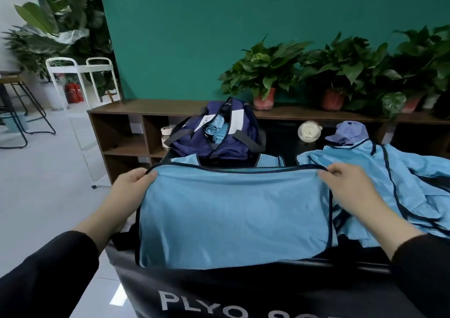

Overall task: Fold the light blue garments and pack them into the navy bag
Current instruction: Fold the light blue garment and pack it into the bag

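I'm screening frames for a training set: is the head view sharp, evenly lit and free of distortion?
Head view: the garment gripped by the left hand and right hand is fairly sharp under soft, even light; the plants look slightly smeared; the wide angle bends the shelf and edges; window glare shows on the floor tiles.

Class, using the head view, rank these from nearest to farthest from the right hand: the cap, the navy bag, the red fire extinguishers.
From the right hand:
1. Cap, just behind it, right side.
2. Navy bag, centre, behind the table.
3. Fire extinguishers, far left, on the floor.
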